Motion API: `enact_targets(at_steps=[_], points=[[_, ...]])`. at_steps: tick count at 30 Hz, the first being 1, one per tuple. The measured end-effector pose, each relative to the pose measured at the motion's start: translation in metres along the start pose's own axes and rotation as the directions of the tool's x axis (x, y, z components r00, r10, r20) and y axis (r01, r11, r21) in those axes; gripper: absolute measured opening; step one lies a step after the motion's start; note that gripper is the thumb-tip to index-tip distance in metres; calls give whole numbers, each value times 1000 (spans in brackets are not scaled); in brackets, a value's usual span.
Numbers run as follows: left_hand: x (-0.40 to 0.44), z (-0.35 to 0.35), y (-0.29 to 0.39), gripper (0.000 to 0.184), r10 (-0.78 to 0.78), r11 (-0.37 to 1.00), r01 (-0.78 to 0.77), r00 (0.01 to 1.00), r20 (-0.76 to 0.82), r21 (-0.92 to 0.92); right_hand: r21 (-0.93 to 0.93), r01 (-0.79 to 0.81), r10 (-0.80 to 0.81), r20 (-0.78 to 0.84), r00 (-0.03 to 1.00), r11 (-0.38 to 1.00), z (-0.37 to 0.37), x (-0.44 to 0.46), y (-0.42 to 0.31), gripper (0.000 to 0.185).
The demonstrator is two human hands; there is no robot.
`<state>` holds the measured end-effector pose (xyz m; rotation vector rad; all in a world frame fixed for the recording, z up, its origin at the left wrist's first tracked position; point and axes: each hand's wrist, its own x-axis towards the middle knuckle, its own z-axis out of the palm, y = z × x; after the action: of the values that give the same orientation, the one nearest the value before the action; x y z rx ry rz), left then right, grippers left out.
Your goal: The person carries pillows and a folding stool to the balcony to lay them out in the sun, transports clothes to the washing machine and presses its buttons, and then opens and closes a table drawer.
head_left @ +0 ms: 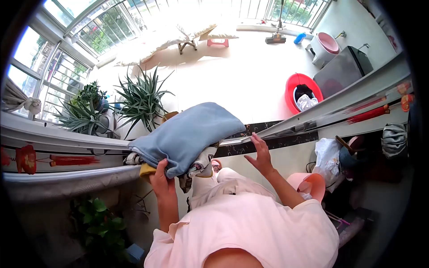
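My left hand [163, 181] grips the near left end of a pile of folded clothes, with the thumb on top. A smooth grey-blue garment [192, 129] covers most of the pile. Below it show a patterned cloth [203, 163], a bit of yellow fabric [146, 171] and a striped piece at the left end. What the lowest layers are is hidden. To the right of the pile, apart from it, my right hand [261, 156] is raised with fingers spread and nothing in it.
A doorway with a dark marble sill [277, 145] lies ahead. Spiky potted plants [145, 96] stand beyond it on the left. A red basin [292, 89] holding clothes sits on the right, near a grey appliance [342, 69]. A white plastic bag [328, 158] is at my right.
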<state>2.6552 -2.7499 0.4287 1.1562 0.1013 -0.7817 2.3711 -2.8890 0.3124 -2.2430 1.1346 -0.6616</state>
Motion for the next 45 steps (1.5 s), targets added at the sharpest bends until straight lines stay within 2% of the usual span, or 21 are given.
enact_targets(at_steps=[2, 6, 8, 9, 12, 13, 14, 18, 22, 24, 26, 29, 32, 34, 36, 37, 40, 42, 43, 44, 45], points=[[43, 41, 8, 46, 6, 998, -10, 998, 68, 56, -26, 166, -166, -32, 986, 986, -22, 80, -54, 82], [112, 147, -3, 53, -86, 976, 40, 974, 212, 214, 40, 183, -186, 106, 977, 982, -10, 200, -66, 84], [144, 191, -7, 49, -160, 956, 76, 945, 287, 283, 364, 208, -210, -34, 977, 908, 18, 243, -48, 74], [163, 213, -6, 48, -202, 944, 96, 925, 321, 316, 472, 162, -113, -130, 985, 867, 19, 264, -43, 69], [210, 288, -21, 48, -343, 904, 192, 859, 379, 382, 664, -24, 165, -151, 975, 747, 24, 321, 14, 50], [232, 307, -26, 48, -393, 890, 227, 824, 409, 396, 689, -12, 230, -225, 947, 725, 22, 335, 18, 39], [254, 326, -29, 48, -441, 871, 260, 788, 429, 418, 535, 71, 142, -346, 927, 842, 14, 353, 24, 41], [305, 411, -53, 47, -610, 761, 366, 685, 398, 536, 375, -156, 330, -461, 824, 914, -36, 401, 44, 40], [354, 483, -109, 43, -713, 692, 437, 543, 444, 575, 115, -241, 262, -576, 775, 964, -74, 432, 88, 41], [377, 522, -138, 41, -757, 648, 471, 486, 437, 598, 99, -259, 267, -589, 763, 961, -88, 441, 119, 45], [390, 569, -171, 40, -748, 658, 474, 501, 435, 585, 119, -278, 293, -591, 751, 953, -106, 447, 154, 45], [413, 646, -214, 44, -746, 660, 467, 500, 439, 589, 185, -408, 431, -604, 670, 894, -116, 447, 232, 30], [442, 707, -257, 32, -706, 699, 409, 522, 478, 586, 228, -573, 570, -624, 535, 787, -130, 446, 317, 18], [482, 737, -285, 16, -747, 664, 360, 330, 577, 655, 520, -580, 766, -547, 338, 627, -167, 462, 362, 15], [463, 799, -299, 10, -802, 597, 452, 376, 465, 663, 456, -613, 719, -633, 287, 645, -209, 475, 407, 12], [455, 829, -308, 11, -797, 599, 438, 406, 447, 671, 445, -595, 686, -678, 265, 669, -233, 482, 431, 12], [494, 879, -367, 11, -684, 707, 171, 412, 602, 686, 449, -538, 621, -761, 187, 713, -281, 491, 512, 10], [488, 943, -388, 10, -715, 687, 314, 453, 533, 655, 448, -534, 593, -795, 128, 717, -317, 503, 556, 10], [514, 982, -424, 9, -682, 717, 132, 338, 649, 684, 491, -517, 601, -798, 56, 701, -345, 506, 597, 10], [503, 1019, -437, 10, -690, 672, 60, 412, 595, 738, 543, -492, 629, -778, 11, 680, -359, 509, 630, 10], [507, 1048, -454, 10, -740, 630, 155, 416, 528, 761, 526, -509, 599, -800, -23, 682, -371, 513, 653, 11]])
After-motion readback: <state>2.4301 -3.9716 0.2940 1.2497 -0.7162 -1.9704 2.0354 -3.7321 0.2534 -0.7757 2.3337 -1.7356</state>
